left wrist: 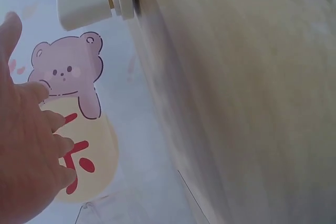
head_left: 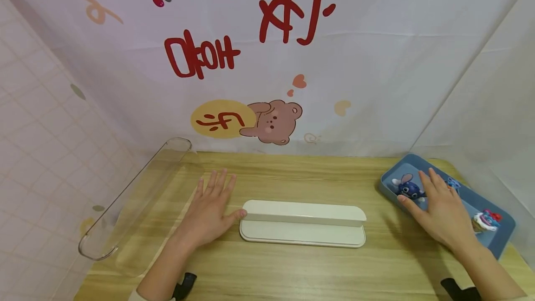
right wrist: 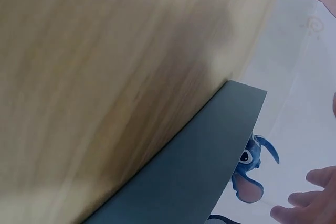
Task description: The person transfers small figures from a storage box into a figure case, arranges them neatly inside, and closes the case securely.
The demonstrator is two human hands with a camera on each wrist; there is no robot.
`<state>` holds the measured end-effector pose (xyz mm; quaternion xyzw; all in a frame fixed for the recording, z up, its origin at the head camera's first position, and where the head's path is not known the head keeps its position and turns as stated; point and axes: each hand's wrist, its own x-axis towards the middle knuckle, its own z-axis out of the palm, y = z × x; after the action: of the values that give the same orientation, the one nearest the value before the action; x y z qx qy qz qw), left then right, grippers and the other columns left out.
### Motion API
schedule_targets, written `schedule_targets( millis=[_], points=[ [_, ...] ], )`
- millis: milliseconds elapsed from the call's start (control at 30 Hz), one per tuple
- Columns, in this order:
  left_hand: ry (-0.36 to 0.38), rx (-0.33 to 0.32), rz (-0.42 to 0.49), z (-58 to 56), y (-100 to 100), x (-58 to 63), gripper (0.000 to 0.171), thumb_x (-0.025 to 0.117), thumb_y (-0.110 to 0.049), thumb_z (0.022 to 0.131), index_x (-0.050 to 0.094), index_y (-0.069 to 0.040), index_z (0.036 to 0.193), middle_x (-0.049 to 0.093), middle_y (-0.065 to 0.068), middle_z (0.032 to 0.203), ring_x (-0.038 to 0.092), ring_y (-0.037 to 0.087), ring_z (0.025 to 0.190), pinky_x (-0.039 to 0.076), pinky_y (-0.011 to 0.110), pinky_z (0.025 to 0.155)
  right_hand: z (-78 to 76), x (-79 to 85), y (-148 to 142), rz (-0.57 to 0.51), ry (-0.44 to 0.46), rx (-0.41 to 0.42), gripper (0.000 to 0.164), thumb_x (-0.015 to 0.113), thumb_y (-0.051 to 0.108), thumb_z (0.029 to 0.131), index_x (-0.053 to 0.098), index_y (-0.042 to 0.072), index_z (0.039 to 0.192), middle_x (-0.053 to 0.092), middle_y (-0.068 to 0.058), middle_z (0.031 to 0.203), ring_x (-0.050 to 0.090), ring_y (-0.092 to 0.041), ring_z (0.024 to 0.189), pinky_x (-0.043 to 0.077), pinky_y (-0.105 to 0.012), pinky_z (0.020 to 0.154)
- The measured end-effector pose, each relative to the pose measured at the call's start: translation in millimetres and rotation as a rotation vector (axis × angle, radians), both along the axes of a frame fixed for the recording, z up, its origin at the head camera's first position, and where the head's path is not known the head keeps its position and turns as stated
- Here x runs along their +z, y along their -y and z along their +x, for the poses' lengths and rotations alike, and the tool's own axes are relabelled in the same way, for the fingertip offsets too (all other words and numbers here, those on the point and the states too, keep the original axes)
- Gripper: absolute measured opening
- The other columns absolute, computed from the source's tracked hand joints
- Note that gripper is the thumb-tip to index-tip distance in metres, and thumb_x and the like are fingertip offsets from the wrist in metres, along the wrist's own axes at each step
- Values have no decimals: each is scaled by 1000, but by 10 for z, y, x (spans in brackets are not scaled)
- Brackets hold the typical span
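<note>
My right hand [head_left: 443,215], fingers extended, hovers over a blue tray [head_left: 503,245] and holds nothing. Inside that tray lie a dark blue Stitch figurine [head_left: 408,188], a figurine with a red bow [head_left: 486,220], and another small blue figurine [head_left: 453,183] partly hidden behind the fingers. The right wrist view has the tray's side wall [right wrist: 194,156] with the Stitch figurine's head [right wrist: 248,166] rising above it. My empty left hand [head_left: 206,215] is spread beside a cream stand [head_left: 303,235] with an upright ridge; its thumb overlaps the stand's left end in the head view.
A clear plastic bin [head_left: 146,203] with a rounded rim stands on the left of the wooden table [head_left: 276,273]. Behind the table hangs a white cloth [head_left: 376,73] printed with a bear and red characters. Black wrist mounts [head_left: 185,287] show by both forearms.
</note>
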<state>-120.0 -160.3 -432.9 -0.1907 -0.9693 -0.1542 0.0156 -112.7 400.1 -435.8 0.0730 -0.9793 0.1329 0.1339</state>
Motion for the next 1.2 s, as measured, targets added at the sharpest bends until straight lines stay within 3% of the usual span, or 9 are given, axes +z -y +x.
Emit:
schedule_targets(
  millis=[433,733,967,1200],
  points=[
    [35,-78,18,22,-68,-34,126,84,-71,73,24,-13,168,9,9,175,6,35,160,1,62,126,-85,-2,-16,-30,32,-26,87,68,47,100,35,-10,155,29,-40,159,32,-68,136,19,-78,113],
    [46,-109,-35,54,-125,-87,127,86,-69,72,23,-15,168,19,12,173,19,40,157,5,63,125,-144,-9,-27,-10,61,-48,78,70,47,98,47,-10,147,41,-43,149,43,-72,118,35,-84,89],
    [39,-148,-39,71,-158,-92,125,92,-63,67,34,-11,164,31,17,169,35,42,151,9,64,125,-175,12,-49,3,97,-43,71,71,40,99,52,-14,140,44,-45,143,45,-71,117,38,-82,87],
    [14,-181,-56,76,-177,-112,121,95,-59,64,41,-10,161,44,17,161,46,37,143,14,64,124,-217,9,-69,17,125,-40,65,74,33,97,54,-15,136,48,-45,139,45,-70,118,39,-81,90]
  ],
)
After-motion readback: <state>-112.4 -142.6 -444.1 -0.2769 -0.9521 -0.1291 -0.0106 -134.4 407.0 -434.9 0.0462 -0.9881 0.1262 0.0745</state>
